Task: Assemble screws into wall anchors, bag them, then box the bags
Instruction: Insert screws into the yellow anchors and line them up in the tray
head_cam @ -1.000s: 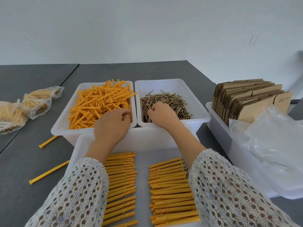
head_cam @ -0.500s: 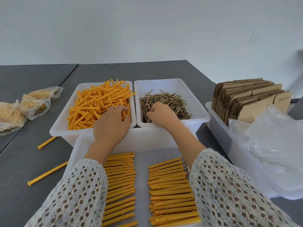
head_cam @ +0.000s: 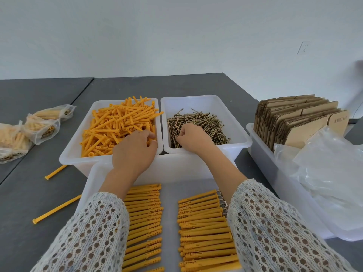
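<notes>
Far to the left of your left grip (head_cam: 135,152), filled bags (head_cam: 42,124) lie on the desk (head_cam: 29,193), and two loose anchors (head_cam: 56,209) lie nearer, just outside the front tray (head_cam: 94,177). Your left grip reaches into the bin of yellow anchors (head_cam: 115,126), fingers curled down among them at its right end; you cannot tell whether they hold one. Below both wrists, two rows of assembled anchors (head_cam: 204,228) lie side by side in the front tray. Just right of the left grip, across the two bin walls, your right grip (head_cam: 193,139) sits in the bin of screws (head_cam: 198,122), fingers curled and pinching at the near left edge of the pile. Well right of that grip, a long tray (head_cam: 263,163) holds upright flat cardboard boxes (head_cam: 294,118) and loose clear bags (head_cam: 330,173)
</notes>
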{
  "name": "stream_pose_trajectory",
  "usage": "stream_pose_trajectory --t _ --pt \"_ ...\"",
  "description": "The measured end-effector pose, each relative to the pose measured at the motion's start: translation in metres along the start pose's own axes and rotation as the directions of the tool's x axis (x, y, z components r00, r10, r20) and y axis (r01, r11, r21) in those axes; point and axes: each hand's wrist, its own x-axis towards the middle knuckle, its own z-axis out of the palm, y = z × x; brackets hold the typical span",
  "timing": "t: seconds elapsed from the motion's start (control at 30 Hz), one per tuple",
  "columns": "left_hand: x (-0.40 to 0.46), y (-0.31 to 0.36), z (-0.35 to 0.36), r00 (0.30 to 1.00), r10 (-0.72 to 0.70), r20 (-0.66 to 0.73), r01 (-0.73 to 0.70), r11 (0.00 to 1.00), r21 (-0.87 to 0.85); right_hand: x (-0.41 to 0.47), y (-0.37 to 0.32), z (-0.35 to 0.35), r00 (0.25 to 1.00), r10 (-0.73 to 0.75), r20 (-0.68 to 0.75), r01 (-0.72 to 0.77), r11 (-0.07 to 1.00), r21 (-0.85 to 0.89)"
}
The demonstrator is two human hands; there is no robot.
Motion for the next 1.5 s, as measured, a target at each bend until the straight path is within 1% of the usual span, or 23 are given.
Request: stream_pose_trajectory --t 0.13,0.2,0.3,0.4,0.5,0.6,0.7,0.87,0.97,1.03,1.13,1.23,1.3,1.4,1.5 --pt "0.0 0.0 0.0 1.0 0.006 0.008 -0.006 1.0 0.01 0.001 0.001 0.0 0.997 0.065 0.035 -0.063 0.996 -0.062" --pt "0.001 -0.001 0.001 1.0 0.01 0.015 -0.01 1.0 0.011 0.001 0.0 0.0 0.991 0.107 0.078 -0.098 0.988 -0.12" --pt "0.001 -0.001 0.002 1.0 0.015 0.002 -0.015 1.0 -0.012 0.003 -0.002 -0.001 0.981 0.128 0.149 -0.103 0.981 -0.162" --pt "-0.001 0.0 0.003 0.994 0.035 -0.104 -0.043 0.996 -0.078 0.002 -0.004 -0.002 0.97 0.129 0.205 -0.093 0.98 -0.177" --pt "-0.002 0.003 0.004 0.971 0.04 -0.236 -0.083 0.981 -0.174 0.001 -0.005 -0.003 0.965 0.107 0.237 -0.06 0.978 -0.198" --pt "-0.001 0.006 0.004 0.943 0.007 -0.333 -0.109 0.952 -0.286 0.001 -0.006 -0.005 0.953 0.082 0.292 -0.024 0.98 -0.198" --pt "0.0 0.007 0.004 0.926 -0.061 -0.372 -0.091 0.921 -0.379 0.001 -0.007 -0.006 0.944 0.079 0.32 -0.013 0.979 -0.202" --pt "0.001 0.005 0.007 0.924 -0.084 -0.373 -0.078 0.913 -0.4 -0.001 -0.007 -0.003 0.973 0.132 0.187 -0.081 0.964 -0.254" --pt "0.001 0.004 0.007 0.923 -0.083 -0.376 -0.085 0.908 -0.409 -0.002 -0.008 -0.004 0.977 0.157 0.143 -0.113 0.954 -0.277" --pt "0.001 0.004 0.007 0.921 -0.082 -0.38 -0.087 0.909 -0.407 -0.003 -0.008 -0.004 0.981 0.158 0.116 -0.125 0.959 -0.253" --pt "0.002 0.003 0.008 0.922 -0.08 -0.378 -0.085 0.912 -0.401 -0.004 -0.005 -0.001 0.99 0.136 0.034 -0.129 0.98 -0.152" --pt "0.002 0.003 0.009 0.923 -0.073 -0.378 -0.089 0.915 -0.394 -0.005 -0.002 0.001 0.987 0.096 -0.126 -0.099 0.995 -0.017" --pt "0.002 0.002 0.009 0.924 -0.064 -0.376 -0.093 0.918 -0.385 -0.005 -0.001 0.0 0.975 0.069 -0.212 -0.065 0.998 0.022" --pt "0.002 0.002 0.009 0.933 -0.044 -0.357 -0.092 0.93 -0.356 -0.006 -0.002 -0.001 0.958 0.018 -0.285 0.002 0.998 0.069" --pt "0.002 0.002 0.009 0.941 -0.026 -0.338 -0.096 0.936 -0.339 -0.008 0.0 0.0 0.93 0.019 -0.368 0.077 0.967 0.243"
